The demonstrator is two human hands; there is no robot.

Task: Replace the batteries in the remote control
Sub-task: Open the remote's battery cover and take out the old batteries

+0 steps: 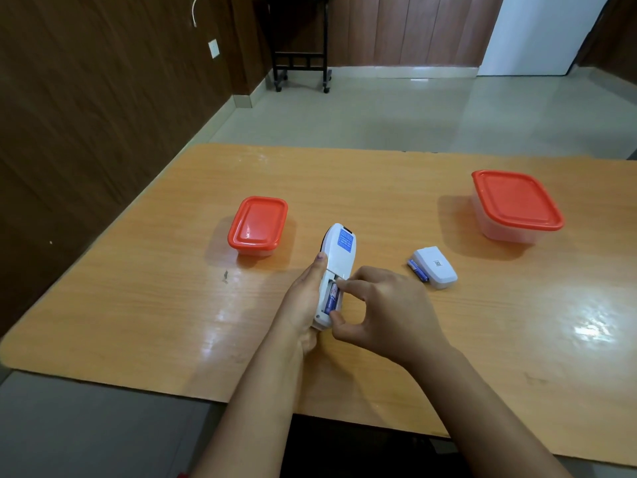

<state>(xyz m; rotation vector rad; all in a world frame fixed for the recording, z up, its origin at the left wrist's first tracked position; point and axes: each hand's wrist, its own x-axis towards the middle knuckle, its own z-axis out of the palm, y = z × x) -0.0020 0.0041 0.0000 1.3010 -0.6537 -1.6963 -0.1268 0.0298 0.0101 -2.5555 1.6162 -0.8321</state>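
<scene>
Right hand [389, 305] pinches battery [330, 298] in open bay, left hand [303, 301] grips remote [341, 250]. Cover [436, 267] off beside loose cells [417, 269], prob old. I'd say halfway: seating, cover left.

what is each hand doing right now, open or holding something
Left hand: grips the remote control, its back facing up.
Right hand: thumb and forefinger pinch the battery in the open compartment.

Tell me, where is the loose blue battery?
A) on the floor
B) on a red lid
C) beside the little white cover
C: the loose battery lies on the table right beside the white cover.
</scene>
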